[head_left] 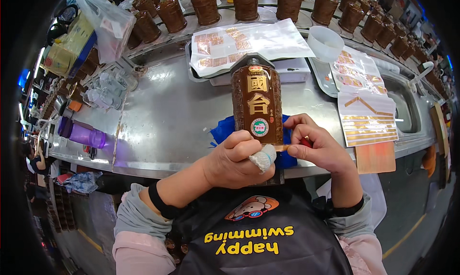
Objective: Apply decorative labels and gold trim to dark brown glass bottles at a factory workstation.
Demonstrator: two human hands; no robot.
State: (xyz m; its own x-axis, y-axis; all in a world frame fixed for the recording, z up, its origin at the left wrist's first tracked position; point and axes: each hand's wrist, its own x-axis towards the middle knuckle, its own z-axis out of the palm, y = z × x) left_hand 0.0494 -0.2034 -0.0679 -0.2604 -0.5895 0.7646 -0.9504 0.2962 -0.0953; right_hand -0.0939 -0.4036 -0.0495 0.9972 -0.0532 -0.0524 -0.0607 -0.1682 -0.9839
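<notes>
In front of me a dark brown bottle (258, 90) with gold lettering and a round green-and-white sticker rests over a blue cloth (223, 130). My left hand (235, 162) is closed around a wadded white cloth (263, 158) beside the bottle's lower edge. A thin gold strip (279, 148) runs along that edge. The thumb of my right hand (317, 143) presses on the strip's right end, with the other fingers curled. Something small and red (306, 141) shows in the right hand, too hidden to name.
Sheets of gold labels (367, 120) lie at the right, near a sink (407, 107). A white bowl (326, 44) and a label-covered sheet (249, 44) are behind the bottle. A purple bottle (88, 135) lies at the left. Several brown bottles (247, 4) line the back.
</notes>
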